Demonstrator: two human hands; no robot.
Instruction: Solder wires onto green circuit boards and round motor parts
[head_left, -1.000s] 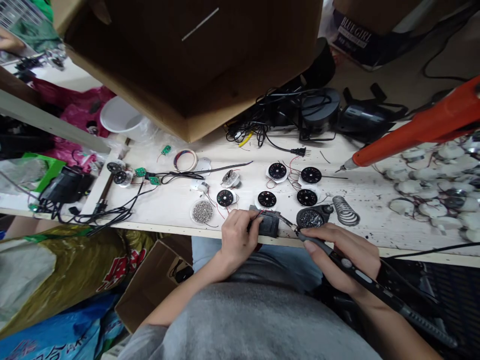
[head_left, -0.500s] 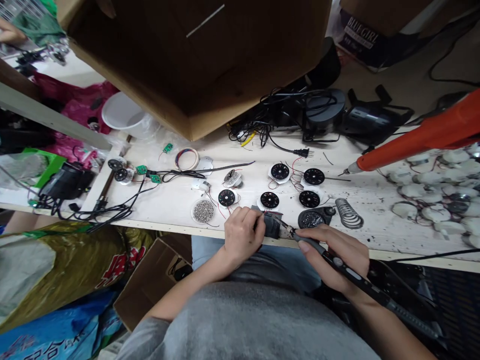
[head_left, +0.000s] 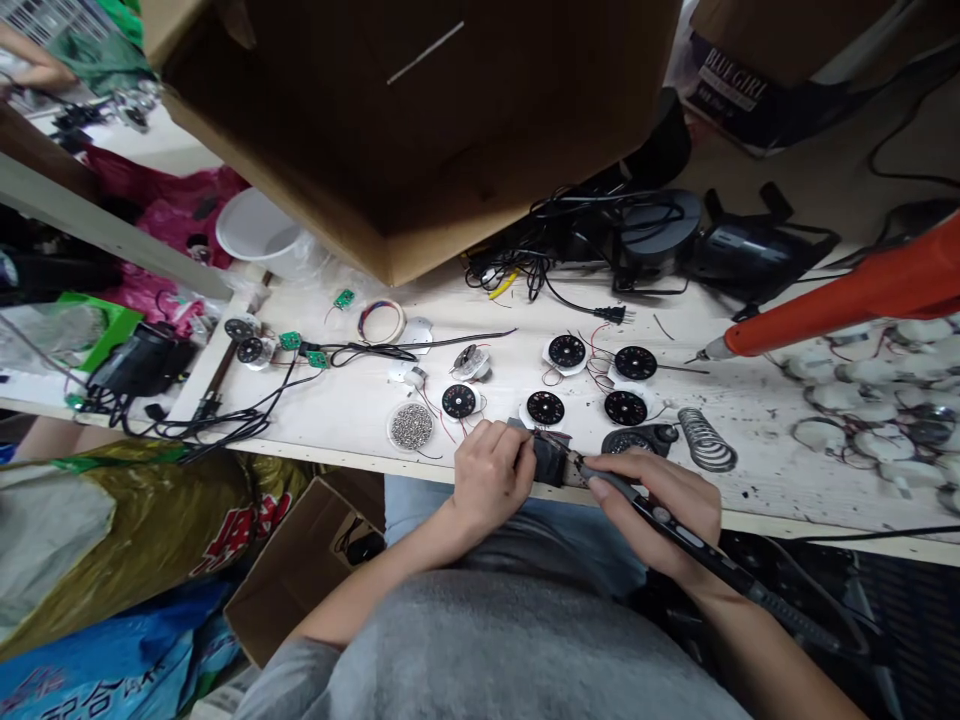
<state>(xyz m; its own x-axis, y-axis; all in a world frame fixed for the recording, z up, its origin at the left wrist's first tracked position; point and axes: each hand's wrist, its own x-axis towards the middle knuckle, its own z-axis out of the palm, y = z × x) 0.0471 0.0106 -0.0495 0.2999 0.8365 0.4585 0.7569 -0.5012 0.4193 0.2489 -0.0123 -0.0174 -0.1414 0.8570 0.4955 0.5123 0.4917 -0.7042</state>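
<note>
Left hand (head_left: 491,478) pinching thin wires (head_left: 556,437) against a small dark block (head_left: 550,462) at the edge of the bench (head_left: 360,420); right hand (head_left: 652,507) closed around a black pen-style soldering iron (head_left: 675,533), tip just beside the block. Just beyond, black dial discs (head_left: 545,408) on white backings, a dish of metal beads (head_left: 411,426), a coiled iron stand (head_left: 706,440). Farther right, an orange power tool (head_left: 840,310) above a heap of white wired parts (head_left: 870,370). Cardboard box (head_left: 412,130) overhanging, blocking the far side of the bench.
</note>
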